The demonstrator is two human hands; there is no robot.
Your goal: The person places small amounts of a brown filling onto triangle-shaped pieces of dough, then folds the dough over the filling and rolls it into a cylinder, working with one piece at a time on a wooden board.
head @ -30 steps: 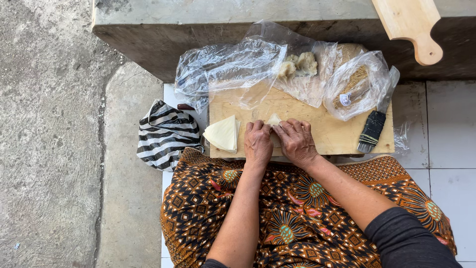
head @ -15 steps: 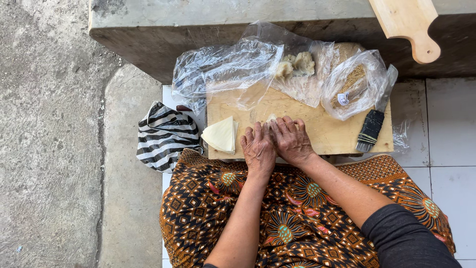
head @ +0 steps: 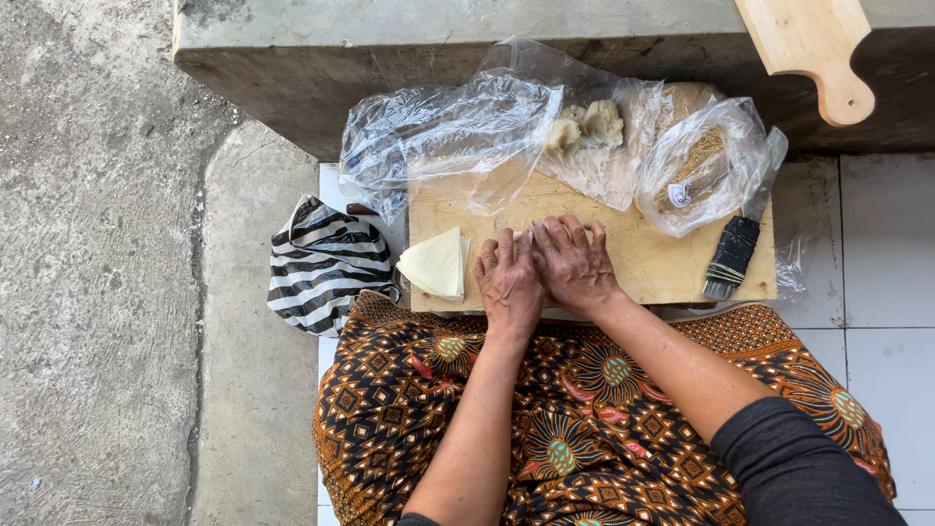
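Nearest the camera, a patterned brown cloth (head: 584, 429) is covering the person's lap, w/ both forearms reaching out over it. The left hand (head: 508, 282) and right hand (head: 575, 263) are lying palm-down, side by side and touching, on the near edge of a wooden board (head: 662, 263). Fingers are lying flat & close together, pressing down on sth under them; what it is can't be made out, so can't tell whether anything is actually gripped.

Just left of the left hand, a stack of pale folded wrappers (head: 435, 263) is sitting on the board's near-left corner, not touching the hand. Left of the board, off its edge, a black & white striped bag (head: 321, 263) is lying on the ground. At the board's right end, a dark brush (head: 732, 255) is lying w/ bristles toward the near side.

Farther back, clear plastic bags (head: 458, 127) are spreading across the board's far edge; one is holding pale dough lumps (head: 584, 125), another on the right is holding brownish filling (head: 696, 166). Beyond them a concrete ledge (head: 390, 39) is running left to right, w/ a wooden paddle (head: 813, 49) sticking out at far right.
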